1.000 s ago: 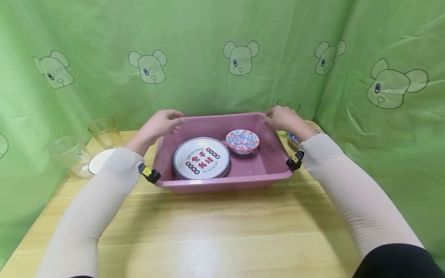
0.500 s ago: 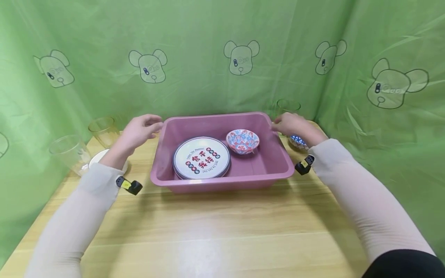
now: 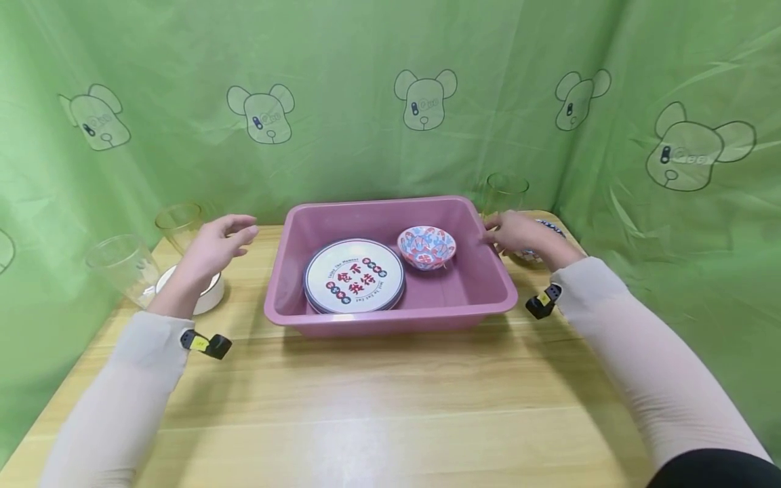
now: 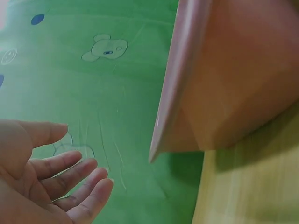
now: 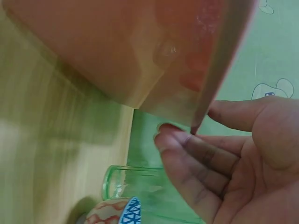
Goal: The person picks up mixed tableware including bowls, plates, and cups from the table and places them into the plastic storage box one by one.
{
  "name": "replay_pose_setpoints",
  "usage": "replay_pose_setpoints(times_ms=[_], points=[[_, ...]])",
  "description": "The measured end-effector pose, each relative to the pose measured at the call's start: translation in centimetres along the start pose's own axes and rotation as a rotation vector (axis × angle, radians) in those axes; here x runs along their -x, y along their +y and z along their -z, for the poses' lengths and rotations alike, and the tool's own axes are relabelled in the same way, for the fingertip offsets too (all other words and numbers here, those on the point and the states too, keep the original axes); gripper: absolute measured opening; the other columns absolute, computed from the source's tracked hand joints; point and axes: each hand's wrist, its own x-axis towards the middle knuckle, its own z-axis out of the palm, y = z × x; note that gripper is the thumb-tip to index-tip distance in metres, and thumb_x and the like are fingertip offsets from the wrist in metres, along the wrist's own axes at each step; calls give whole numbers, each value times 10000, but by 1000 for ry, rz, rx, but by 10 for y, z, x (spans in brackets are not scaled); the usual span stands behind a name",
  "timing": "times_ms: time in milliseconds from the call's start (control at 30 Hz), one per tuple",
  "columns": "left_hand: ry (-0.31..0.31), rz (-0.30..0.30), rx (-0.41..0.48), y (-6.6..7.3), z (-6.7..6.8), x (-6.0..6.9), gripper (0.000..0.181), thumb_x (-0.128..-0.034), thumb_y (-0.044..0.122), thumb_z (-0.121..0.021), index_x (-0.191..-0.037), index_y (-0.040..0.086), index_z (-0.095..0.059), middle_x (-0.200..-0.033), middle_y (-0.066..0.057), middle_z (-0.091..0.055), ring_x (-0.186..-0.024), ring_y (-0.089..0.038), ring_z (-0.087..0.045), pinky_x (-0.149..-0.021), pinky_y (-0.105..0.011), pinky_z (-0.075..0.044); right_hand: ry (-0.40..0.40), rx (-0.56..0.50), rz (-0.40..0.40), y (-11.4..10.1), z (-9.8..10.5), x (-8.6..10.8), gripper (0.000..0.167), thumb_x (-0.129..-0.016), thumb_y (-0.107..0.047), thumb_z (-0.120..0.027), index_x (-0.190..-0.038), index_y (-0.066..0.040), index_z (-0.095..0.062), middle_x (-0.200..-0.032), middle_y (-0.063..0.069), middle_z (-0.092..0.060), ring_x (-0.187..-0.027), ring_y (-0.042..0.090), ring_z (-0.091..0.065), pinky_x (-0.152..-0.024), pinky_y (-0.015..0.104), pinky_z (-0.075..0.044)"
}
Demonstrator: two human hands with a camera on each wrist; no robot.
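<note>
A pink basin (image 3: 390, 322) stands on the table with a stack of white plates (image 3: 354, 276) and a red-and-blue patterned bowl (image 3: 426, 248) inside. My left hand (image 3: 210, 252) hovers left of the basin, fingers relaxed and apart, holding nothing; the left wrist view shows the hand (image 4: 56, 179) away from the rim (image 4: 175, 79). At the basin's right rim is my right hand (image 3: 525, 237). In the right wrist view its thumb and loosely bent fingers (image 5: 196, 163) lie close around the rim's corner; whether they touch it is unclear.
Left of the basin stand a clear glass (image 3: 125, 268), an amber glass (image 3: 178, 227) and a white round object (image 3: 210, 295). Behind my right hand are a green-tinted glass (image 3: 506, 192) and a blue-and-white patterned bowl (image 3: 552, 227). A green curtain (image 3: 342, 156) hangs behind the table.
My left hand has moved left and towards me, away from the basin's rim. My right hand has shifted slightly right and nearer along the right rim, uncovering more of the green-tinted glass.
</note>
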Motion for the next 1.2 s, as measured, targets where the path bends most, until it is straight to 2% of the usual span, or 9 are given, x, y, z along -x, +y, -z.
replay_pose_setpoints(times_ms=[233, 367, 467, 600, 733, 867, 1200], points=[[87, 7, -21, -28, 11, 10, 573, -1038, 347, -461, -1445, -50, -392, -1415, -246, -458, -1244, -367, -470, -1037, -451, -446, 13, -169, 47, 12, -11, -2, 442, -1020, -175, -523, -1367, 94, -468, -1141, 270, -625, -918, 308, -662, -761, 390, -596], [142, 24, -53, -42, 19, 17, 582, -1038, 368, -452, -1444, -46, -401, -1430, -251, -445, -1224, -393, -488, -1027, -461, -450, 38, -186, 74, 16, -16, 1, 468, -1026, -204, -513, -1406, 60, -442, -1187, 261, -607, -937, 303, -650, -755, 381, -594], [179, 38, -79, -51, 25, 22, 573, -1037, 364, -457, -1432, -50, -419, -1420, -262, -452, -1196, -407, -496, -958, -382, -474, 58, -196, 74, 17, -19, 4, 474, -1034, -227, -498, -1420, 41, -437, -1186, 250, -607, -940, 296, -645, -763, 378, -591], [226, 61, -116, -63, 30, 31, 560, -1037, 356, -454, -1416, -56, -440, -1391, -267, -472, -1206, -408, -479, -858, -274, -435, 57, -226, 58, 20, -22, 6, 489, -1047, -245, -464, -1438, 43, -411, -1213, 262, -597, -989, 316, -639, -797, 388, -585], [261, 94, -123, -76, 36, 40, 565, -1041, 347, -436, -1429, -64, -415, -1409, -279, -449, -1256, -443, -447, -925, -425, -472, 59, -242, 45, 21, -25, 5, 499, -1054, -251, -442, -1455, 41, -385, -1238, 270, -587, -1027, 333, -630, -823, 406, -578], [266, 135, -127, -84, 40, 49, 589, -1041, 350, -425, -1449, -73, -372, -1437, -321, -394, -1271, -495, -418, -987, -603, -419, 64, -260, 38, 21, -26, 5, 504, -1061, -255, -421, -1464, 43, -368, -1239, 272, -584, -1034, 340, -627, -837, 417, -574], [263, 202, -176, -105, 47, 64, 646, -1033, 370, -440, -1471, -86, -306, -1463, -379, -301, -1283, -555, -366, -1023, -664, -338, 82, -309, 34, 20, -29, 4, 506, -1063, -251, -413, -1460, 59, -366, -1178, 262, -605, -968, 290, -640, -815, 390, -584]])
